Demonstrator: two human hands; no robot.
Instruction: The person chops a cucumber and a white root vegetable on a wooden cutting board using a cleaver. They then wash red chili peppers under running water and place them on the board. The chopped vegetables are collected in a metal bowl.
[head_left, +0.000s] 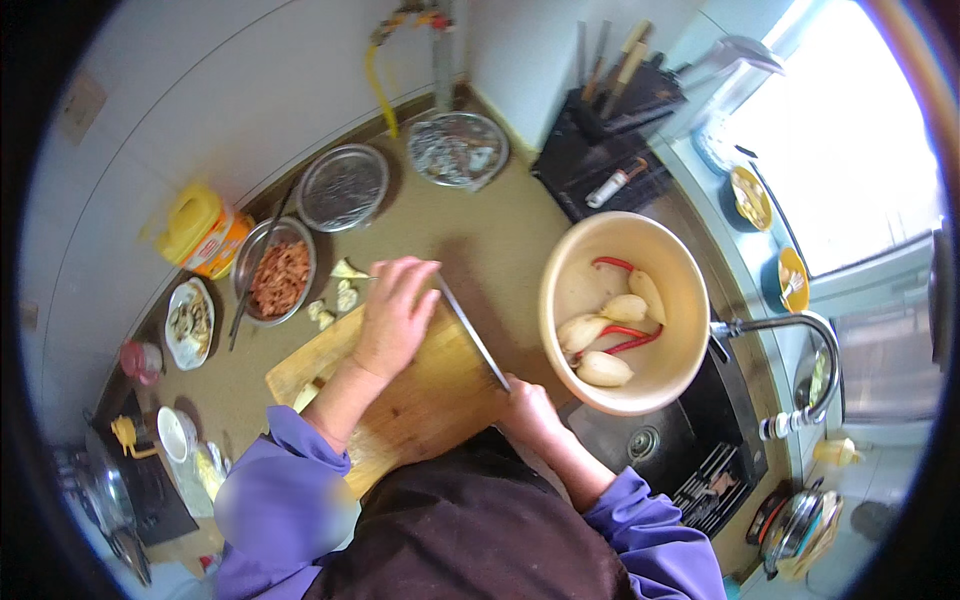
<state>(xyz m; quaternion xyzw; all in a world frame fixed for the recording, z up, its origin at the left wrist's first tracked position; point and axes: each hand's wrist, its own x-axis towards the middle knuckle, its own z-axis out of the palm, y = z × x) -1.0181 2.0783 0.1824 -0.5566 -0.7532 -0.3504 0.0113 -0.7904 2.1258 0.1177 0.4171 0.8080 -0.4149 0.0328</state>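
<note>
My right hand (531, 411) is closed round the handle of a kitchen knife (476, 337), whose blade is seen edge-on over the right part of a wooden cutting board (420, 397). Above the board's far edge, my left hand (397, 315) has its fingers extended near the blade tip; whether it touches the blade cannot be told. Pale vegetable pieces (345, 295) lie on the counter just beyond the board. Another pale piece (306, 396) is on the board, partly hidden by my left forearm.
A large beige basin (550, 300) with pale root vegetables and red chillies stands at right, over the sink (607, 435). Left are a steel bowl (311, 262) of chopped meat, chopsticks (259, 277) across it, and an oval dish (175, 341). A black knife rack (562, 165) stands behind.
</note>
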